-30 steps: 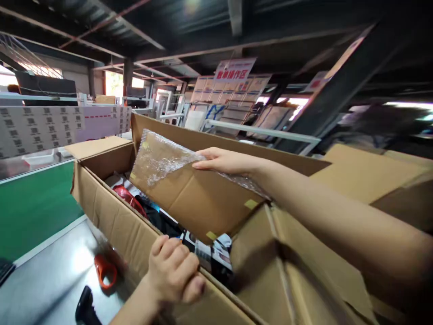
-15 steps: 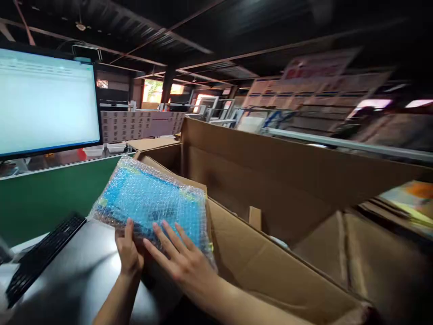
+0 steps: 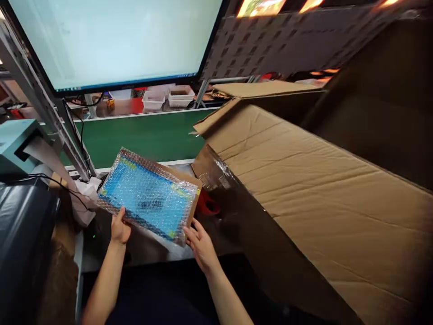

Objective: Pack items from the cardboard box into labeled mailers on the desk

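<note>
Flat blue parcel [image 3: 149,196] in crinkly clear bubble wrap over a brown card edge, held in two bare hands.

Left hand [image 3: 119,229], fingers curled, grips the parcel's lower edge; right hand [image 3: 202,249], fingers parted, meets its near corner, whether gripping cannot be told. Hands at opposite edges steady a flat, slippery load well. Parcel lies just left of the large corrugated brown cardboard carton [image 3: 304,212]; a glossy red plastic object [image 3: 207,204] sits partly hidden beside the carton; a green conveyor belt [image 3: 142,140] runs beyond it.
</note>
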Available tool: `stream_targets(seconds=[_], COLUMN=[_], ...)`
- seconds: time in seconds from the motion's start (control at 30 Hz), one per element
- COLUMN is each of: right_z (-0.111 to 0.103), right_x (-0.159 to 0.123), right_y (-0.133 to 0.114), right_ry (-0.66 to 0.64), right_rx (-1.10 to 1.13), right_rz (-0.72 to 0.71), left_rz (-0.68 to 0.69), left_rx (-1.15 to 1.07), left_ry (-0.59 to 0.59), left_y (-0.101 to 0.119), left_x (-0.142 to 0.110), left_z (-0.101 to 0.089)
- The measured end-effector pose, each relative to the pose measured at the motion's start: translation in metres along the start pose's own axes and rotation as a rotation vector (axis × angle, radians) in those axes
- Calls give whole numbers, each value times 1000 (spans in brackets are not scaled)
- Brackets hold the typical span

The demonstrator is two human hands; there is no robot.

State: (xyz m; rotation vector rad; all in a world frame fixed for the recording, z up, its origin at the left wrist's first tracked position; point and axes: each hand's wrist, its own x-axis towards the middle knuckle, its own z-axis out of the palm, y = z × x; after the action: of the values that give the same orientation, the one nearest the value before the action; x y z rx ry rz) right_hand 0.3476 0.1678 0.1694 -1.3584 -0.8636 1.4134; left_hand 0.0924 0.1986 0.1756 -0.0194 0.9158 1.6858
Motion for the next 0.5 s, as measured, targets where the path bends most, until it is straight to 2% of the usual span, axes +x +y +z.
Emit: stream_targets(seconds=[0.1,0.17,0.23,0.3,0.37,0.43,0.5], right_z=[14,12,4,-6,-17,-27,-38], right_x=[1,7,20,41,66,89,105], right_y=[10,17,31,52,76,99,117], right_ry=[-17,-19,-21,-13,-18,-54,-93], right_rx=[71,89,78,44,-69,-305,-546], right_rz=[44,36,27,13,-3,-4,12], left_rz=[21,21,-13,-122,-291,-447,-520], left_rx=[42,111,270,499,694,764,729], left_ry=[18,30,57,95,146,189,199], left_y=[-3,-10,-20,-34,-51,-69,-84], left_x=[-2,1,6,12,17,19,17], left_z=[-23,-37,-52,-67,-82,-94,-101])
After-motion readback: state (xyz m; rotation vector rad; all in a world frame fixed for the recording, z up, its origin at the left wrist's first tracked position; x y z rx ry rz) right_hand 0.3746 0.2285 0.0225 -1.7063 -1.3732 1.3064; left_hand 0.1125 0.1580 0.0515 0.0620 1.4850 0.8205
